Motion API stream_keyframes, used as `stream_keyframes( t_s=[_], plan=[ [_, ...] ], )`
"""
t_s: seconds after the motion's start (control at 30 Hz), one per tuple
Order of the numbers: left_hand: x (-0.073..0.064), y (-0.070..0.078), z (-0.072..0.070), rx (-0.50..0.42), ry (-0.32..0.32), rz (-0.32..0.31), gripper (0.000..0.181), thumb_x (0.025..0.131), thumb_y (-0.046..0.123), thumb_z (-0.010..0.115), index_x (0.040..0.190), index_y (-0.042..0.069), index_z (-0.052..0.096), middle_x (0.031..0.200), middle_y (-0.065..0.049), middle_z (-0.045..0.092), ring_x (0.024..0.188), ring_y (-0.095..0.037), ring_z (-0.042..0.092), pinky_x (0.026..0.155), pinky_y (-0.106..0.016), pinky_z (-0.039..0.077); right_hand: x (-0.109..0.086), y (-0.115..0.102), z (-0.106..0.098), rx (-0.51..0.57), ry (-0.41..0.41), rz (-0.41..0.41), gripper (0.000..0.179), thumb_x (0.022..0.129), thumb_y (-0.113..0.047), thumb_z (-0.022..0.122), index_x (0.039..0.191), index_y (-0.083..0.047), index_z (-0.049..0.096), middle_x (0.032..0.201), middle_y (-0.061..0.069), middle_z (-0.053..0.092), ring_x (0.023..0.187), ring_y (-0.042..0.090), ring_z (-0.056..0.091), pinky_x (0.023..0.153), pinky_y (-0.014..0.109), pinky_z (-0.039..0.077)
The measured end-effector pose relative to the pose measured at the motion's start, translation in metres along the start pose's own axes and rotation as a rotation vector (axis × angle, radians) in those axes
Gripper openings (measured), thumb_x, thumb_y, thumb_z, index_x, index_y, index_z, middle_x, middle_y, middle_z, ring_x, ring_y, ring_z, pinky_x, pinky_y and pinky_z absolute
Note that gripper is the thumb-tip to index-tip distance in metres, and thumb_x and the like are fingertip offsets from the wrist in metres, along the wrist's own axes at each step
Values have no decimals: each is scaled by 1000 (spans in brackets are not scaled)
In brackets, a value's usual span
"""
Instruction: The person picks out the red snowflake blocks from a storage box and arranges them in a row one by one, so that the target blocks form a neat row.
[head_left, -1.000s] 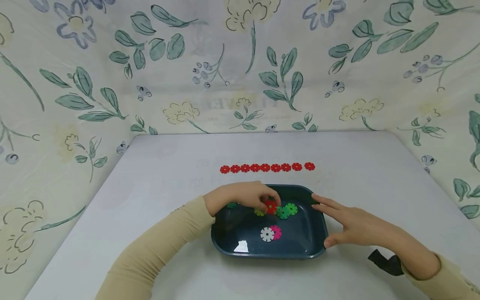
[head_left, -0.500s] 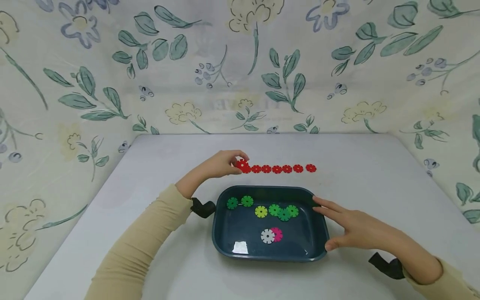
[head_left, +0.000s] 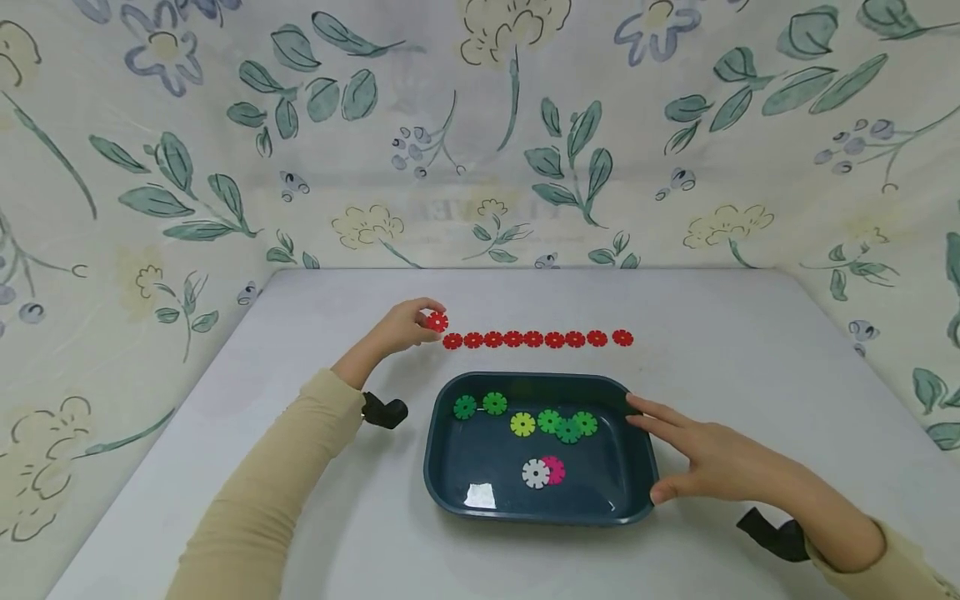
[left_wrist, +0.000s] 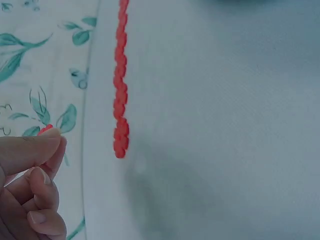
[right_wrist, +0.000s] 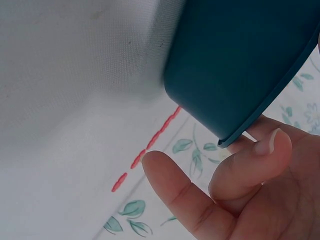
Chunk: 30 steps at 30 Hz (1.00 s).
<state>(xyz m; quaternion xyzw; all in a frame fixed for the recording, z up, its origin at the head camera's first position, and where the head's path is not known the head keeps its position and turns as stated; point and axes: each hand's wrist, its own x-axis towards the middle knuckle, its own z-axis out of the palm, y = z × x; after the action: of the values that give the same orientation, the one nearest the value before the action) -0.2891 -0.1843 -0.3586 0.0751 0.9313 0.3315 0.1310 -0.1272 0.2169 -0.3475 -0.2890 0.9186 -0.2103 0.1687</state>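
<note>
Between thumb and fingers, my left hand (head_left: 403, 327) pinches a red snowflake disc (head_left: 437, 322) just beyond the left end of a row of red discs (head_left: 513, 339). Only a sliver of the pinched disc (left_wrist: 45, 129) shows past my fingertips in the left wrist view. My right hand (head_left: 723, 458) rests at the right side of a dark blue tray (head_left: 540, 515), its fingers extended and spread along the rim. Inside the tray lie several green discs (head_left: 494, 403), a yellow disc (head_left: 522, 424), and a white disc (head_left: 536, 473) overlapping a pink disc (head_left: 556, 469).
The white table (head_left: 337, 517) carries the tray near its middle, with the red row behind it. A floral cloth (head_left: 480, 167) hangs at the back and sides. Black straps (head_left: 384, 412) hang at both wrists.
My left hand has lifted a red disc out of the tray and carried it left past the row's end. The right hand stays at the tray rim.
</note>
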Motion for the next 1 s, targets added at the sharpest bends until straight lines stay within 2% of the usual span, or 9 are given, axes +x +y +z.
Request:
stream_keyframes(
  t_s=[0.17,0.3,0.4,0.63,0.83,1.0],
  plan=[
    [1,-19,4,-13,37,-61,44,86,11,63,127,8,48,104,-16,52,85,-25,52,73,-30,48,0,1,0,-4,-2,-9,90,69,-61,64,138,-9,38,150,11,22,104,32,57,75,50,50],
    [4,-35,6,16,43,-73,42,86,10,62,126,7,49,102,-16,51,86,-24,48,71,-28,45,1,1,0,-4,-4,-12,91,69,-61,64,138,-8,38,149,11,23,106,33,56,75,50,50],
    [7,-41,7,32,40,-83,42,85,9,62,126,7,50,101,-16,51,88,-24,46,72,-29,43,2,1,-1,0,-7,-6,91,69,-61,65,138,-8,38,149,11,23,108,34,55,76,51,50],
    [8,-43,11,25,25,-112,44,84,13,65,125,7,51,112,-19,52,98,-28,47,83,-36,47,3,2,-1,0,-7,5,91,68,-60,66,138,-9,38,150,11,22,108,35,55,76,51,50],
    [12,-38,16,59,10,-145,43,84,15,66,125,8,53,113,-17,52,98,-27,48,85,-36,47,2,1,-1,2,-12,19,91,68,-60,66,138,-9,38,149,12,22,112,38,51,77,54,48],
    [14,-34,20,83,18,-142,44,84,16,66,126,10,54,118,-16,53,101,-28,48,87,-37,46,1,1,1,12,-14,22,90,69,-60,66,138,-10,38,150,12,22,111,39,51,77,55,48]
  ],
)
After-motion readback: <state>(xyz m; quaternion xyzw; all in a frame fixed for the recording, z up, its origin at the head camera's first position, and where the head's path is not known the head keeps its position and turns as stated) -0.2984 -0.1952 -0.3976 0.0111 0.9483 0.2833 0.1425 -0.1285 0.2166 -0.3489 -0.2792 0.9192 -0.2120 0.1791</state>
